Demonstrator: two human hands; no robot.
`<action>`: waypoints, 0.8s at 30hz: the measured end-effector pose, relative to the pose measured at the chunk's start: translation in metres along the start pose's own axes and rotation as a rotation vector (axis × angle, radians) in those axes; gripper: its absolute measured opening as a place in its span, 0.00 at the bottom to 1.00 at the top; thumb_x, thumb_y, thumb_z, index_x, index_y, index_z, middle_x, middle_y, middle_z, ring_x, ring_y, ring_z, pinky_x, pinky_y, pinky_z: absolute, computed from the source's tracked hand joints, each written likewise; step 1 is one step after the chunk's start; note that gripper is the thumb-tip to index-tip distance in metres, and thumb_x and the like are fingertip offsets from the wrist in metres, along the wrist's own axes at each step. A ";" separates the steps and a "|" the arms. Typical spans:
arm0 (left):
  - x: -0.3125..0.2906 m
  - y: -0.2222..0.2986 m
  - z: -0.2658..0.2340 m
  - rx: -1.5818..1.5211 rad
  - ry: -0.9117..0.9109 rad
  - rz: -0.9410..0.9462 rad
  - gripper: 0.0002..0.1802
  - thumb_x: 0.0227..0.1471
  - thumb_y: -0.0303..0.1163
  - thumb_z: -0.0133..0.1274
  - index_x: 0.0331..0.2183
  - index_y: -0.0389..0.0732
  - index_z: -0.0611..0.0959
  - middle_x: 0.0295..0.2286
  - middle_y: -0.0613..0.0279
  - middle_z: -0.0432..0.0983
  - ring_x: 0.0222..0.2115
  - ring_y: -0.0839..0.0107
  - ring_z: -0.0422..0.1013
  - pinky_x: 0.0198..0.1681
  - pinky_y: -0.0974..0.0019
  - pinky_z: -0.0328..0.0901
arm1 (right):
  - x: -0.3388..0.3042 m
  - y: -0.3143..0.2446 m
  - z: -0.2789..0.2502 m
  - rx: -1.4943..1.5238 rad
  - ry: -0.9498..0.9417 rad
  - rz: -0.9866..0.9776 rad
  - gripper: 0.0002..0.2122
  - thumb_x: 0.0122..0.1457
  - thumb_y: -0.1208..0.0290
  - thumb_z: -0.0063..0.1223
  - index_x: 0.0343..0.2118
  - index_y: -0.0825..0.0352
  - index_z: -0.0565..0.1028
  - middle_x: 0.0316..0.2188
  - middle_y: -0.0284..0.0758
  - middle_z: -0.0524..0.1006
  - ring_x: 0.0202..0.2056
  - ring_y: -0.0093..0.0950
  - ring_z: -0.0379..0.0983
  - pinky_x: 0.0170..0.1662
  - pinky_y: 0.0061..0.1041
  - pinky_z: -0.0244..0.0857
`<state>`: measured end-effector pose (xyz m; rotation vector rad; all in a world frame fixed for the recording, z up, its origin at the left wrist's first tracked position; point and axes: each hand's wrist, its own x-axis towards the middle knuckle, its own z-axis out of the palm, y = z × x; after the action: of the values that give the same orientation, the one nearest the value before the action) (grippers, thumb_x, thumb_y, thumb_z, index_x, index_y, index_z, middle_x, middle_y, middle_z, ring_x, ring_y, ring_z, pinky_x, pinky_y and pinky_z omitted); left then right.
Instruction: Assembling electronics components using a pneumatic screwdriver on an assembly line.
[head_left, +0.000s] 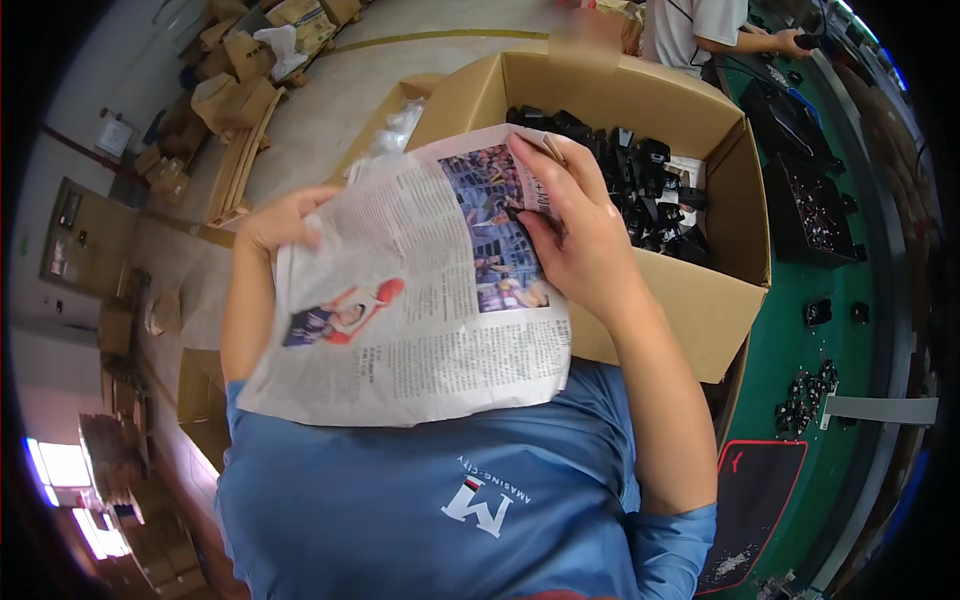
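In front of my chest a printed newspaper sheet (420, 340) hangs spread out, with a colour photo block and a picture of a player with a ball. My left hand (285, 220) is closed on its upper left edge, slightly blurred, some fingers hidden by the paper. At the upper right edge, my right hand (575, 220) pinches the sheet between thumb and fingers. Just beyond that hand stands an open cardboard box (720, 300), holding several black plastic parts (640, 180) and bits of printed paper.
To the right runs a green workbench (790, 310) with a black bin (815, 215) of small parts, a heap of dark pieces (805, 395) and a black mat (755, 510). Another person (690, 35) stands at the far right. Cartons (235, 95) and a pallet (245, 160) lie far left.
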<state>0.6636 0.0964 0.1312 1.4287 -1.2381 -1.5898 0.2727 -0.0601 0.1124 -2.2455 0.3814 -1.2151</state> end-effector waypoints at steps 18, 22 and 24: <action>-0.140 -0.383 -0.026 0.579 1.397 -1.174 0.18 0.59 0.41 0.57 0.47 0.44 0.87 0.46 0.47 0.83 0.49 0.46 0.77 0.53 0.46 0.70 | -0.053 0.060 -0.082 0.008 0.143 0.519 0.19 0.65 0.83 0.53 0.59 0.71 0.72 0.64 0.38 0.68 0.37 0.15 0.74 0.40 0.16 0.70; -0.143 -0.378 -0.034 0.661 1.265 -1.407 0.16 0.61 0.39 0.55 0.49 0.51 0.86 0.52 0.54 0.80 0.54 0.52 0.75 0.52 0.43 0.71 | -0.061 0.055 -0.097 -0.101 0.097 0.614 0.19 0.65 0.83 0.54 0.59 0.71 0.73 0.65 0.38 0.68 0.36 0.15 0.73 0.41 0.16 0.69; -0.132 -0.372 -0.040 0.793 1.257 -1.455 0.18 0.64 0.39 0.52 0.53 0.54 0.83 0.60 0.56 0.72 0.60 0.57 0.69 0.54 0.40 0.69 | -0.069 0.054 -0.106 -0.121 0.089 0.606 0.19 0.65 0.83 0.54 0.59 0.70 0.73 0.65 0.38 0.68 0.36 0.15 0.72 0.41 0.16 0.69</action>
<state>0.7701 0.3333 -0.1684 3.3934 0.2127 -0.2271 0.1473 -0.1053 0.0805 -1.9501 1.1013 -0.9781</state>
